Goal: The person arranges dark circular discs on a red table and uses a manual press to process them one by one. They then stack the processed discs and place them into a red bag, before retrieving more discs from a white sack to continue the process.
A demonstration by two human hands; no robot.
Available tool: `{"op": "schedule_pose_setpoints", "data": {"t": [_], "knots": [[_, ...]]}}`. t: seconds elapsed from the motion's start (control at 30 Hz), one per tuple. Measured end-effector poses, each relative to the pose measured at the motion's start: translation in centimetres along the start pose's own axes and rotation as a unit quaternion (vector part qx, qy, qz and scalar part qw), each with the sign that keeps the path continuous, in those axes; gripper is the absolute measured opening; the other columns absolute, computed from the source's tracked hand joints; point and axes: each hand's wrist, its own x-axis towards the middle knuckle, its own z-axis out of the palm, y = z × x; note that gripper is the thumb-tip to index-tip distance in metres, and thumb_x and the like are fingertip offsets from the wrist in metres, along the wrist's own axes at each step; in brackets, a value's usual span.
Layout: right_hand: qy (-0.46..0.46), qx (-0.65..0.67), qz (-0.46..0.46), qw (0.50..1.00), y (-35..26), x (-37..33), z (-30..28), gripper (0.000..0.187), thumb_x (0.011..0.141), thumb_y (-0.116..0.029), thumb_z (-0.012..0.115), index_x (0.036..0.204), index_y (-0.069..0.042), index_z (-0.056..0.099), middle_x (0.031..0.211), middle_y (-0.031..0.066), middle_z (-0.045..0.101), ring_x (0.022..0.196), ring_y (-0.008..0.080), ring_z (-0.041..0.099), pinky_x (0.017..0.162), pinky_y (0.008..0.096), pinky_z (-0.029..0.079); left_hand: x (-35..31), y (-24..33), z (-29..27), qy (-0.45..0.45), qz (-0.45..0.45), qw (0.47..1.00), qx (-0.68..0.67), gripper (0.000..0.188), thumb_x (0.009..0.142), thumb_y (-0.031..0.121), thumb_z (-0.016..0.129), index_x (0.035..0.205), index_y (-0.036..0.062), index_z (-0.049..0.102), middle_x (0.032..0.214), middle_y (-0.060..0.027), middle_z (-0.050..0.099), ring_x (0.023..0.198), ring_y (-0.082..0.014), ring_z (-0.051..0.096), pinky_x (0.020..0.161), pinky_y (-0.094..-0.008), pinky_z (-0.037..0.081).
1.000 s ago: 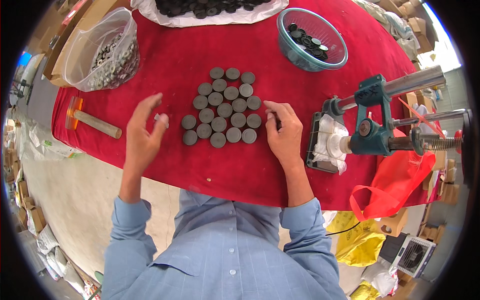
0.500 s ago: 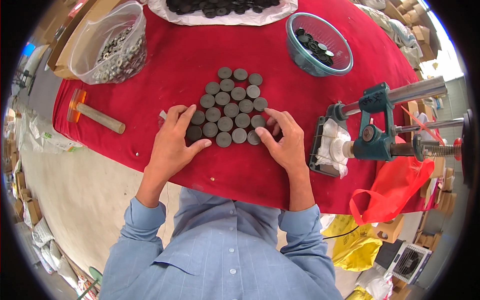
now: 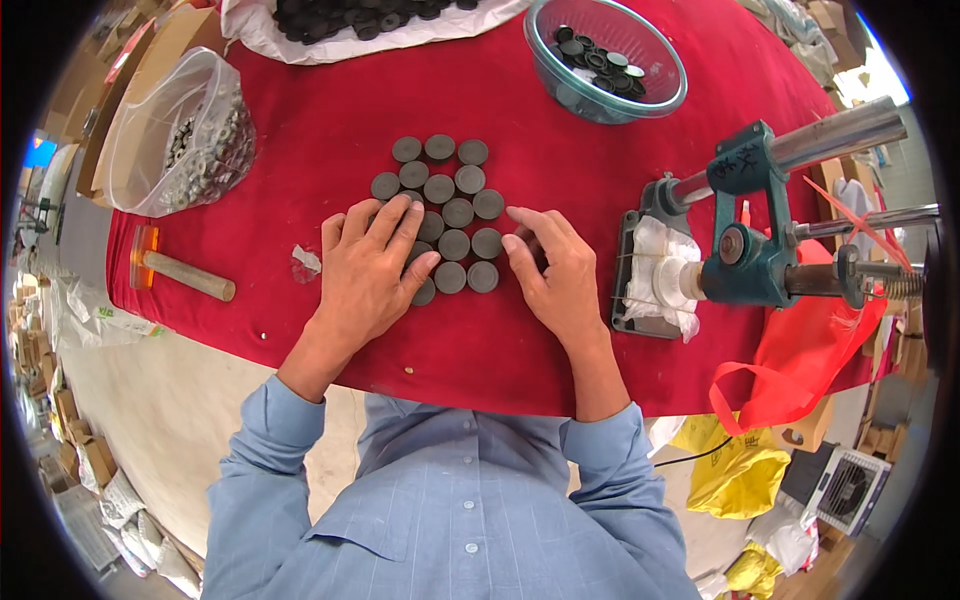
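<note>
grey discs [image 3: 454, 244], one group, are lying on the red-covered desk [image 3: 330, 120]. left hand [image 3: 362, 272] is covering the group's left side — fingers spreading slightly; whether they are gripping anything, one cannot tell. right hand [image 3: 562, 272] is occupying the space just beside the right edge — fingers curving, parting openly. hammer [image 3: 190, 276] is lying leftward; green press [image 3: 738, 284] is standing rightward.

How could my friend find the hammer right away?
Find the red-covered table. At its left edge, just below the clear container of metal pieces, lies the hammer. Unlike its neighbours, it has an orange head and a straight wooden handle.
</note>
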Motion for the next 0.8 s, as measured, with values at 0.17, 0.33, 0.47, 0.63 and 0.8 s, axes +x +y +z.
{"op": "schedule_pose_setpoints", "data": {"t": [0.17, 0.33, 0.47, 0.63, 0.8], "knots": [[0.015, 0.002, 0.005, 1.000, 0.4, -0.1, -0.1, 0.025, 0.095, -0.008, 0.073, 0.119, 0.000, 0.070, 0.089, 0.0127, 0.068, 0.071, 0.0262, 0.068, 0.064, 0.0382, 0.054, 1.1, -0.4, -0.3, -0.015, 0.023, 1.000, -0.004, 0.047, 0.093, 0.025, 0.073, 0.134, 0.0024, 0.069, 0.137, -0.0076, 0.064, 0.121, -0.0297, 0.057, 0.103, -0.0459, 0.039], [0.027, 0.002, 0.002, 1.000, 0.1, 0.3, -0.6, 0.025, 0.095, -0.007, 0.072, 0.119, 0.001, 0.070, 0.090, 0.0138, 0.069, 0.076, 0.0277, 0.071, 0.066, 0.0395, 0.056, 1.5, 0.5, -0.1, 0.013, 0.011, 0.999, -0.051, 0.054, 0.093, 0.028, 0.073, 0.140, 0.0027, 0.065, 0.143, -0.0085, 0.060, 0.126, -0.0313, 0.054, 0.106, -0.0455, 0.039], [0.022, 0.009, 0.006, 1.000, 0.0, 0.2, -0.6, 0.026, 0.094, -0.006, 0.073, 0.119, 0.001, 0.069, 0.091, 0.0142, 0.069, 0.077, 0.0283, 0.072, 0.068, 0.0396, 0.057, 3.0, 0.9, 0.5, -0.021, 0.040, 0.998, -0.035, 0.058, 0.093, 0.030, 0.073, 0.143, 0.0031, 0.063, 0.147, -0.0086, 0.057, 0.127, -0.0319, 0.053, 0.107, -0.0454, 0.038], [0.017, 0.008, 0.003, 1.000, 0.1, 0.0, -0.6, 0.027, 0.094, -0.007, 0.073, 0.120, 0.001, 0.069, 0.092, 0.0145, 0.069, 0.077, 0.0285, 0.072, 0.068, 0.0402, 0.057, 3.4, 0.9, 0.4, -0.035, 0.058, 0.998, -0.015, 0.055, 0.093, 0.030, 0.072, 0.141, 0.0033, 0.065, 0.144, -0.0077, 0.060, 0.126, -0.0301, 0.054, 0.106, -0.0447, 0.039], [0.028, 0.012, 0.013, 0.999, 0.2, 0.1, -0.5, 0.027, 0.094, -0.006, 0.073, 0.119, 0.001, 0.069, 0.091, 0.0146, 0.069, 0.077, 0.0291, 0.071, 0.069, 0.0408, 0.057, 3.9, 1.2, 0.8, -0.049, 0.060, 0.997, -0.011, 0.053, 0.093, 0.027, 0.070, 0.140, 0.0031, 0.065, 0.142, -0.0087, 0.062, 0.126, -0.0285, 0.055, 0.105, -0.0440, 0.039]]}}
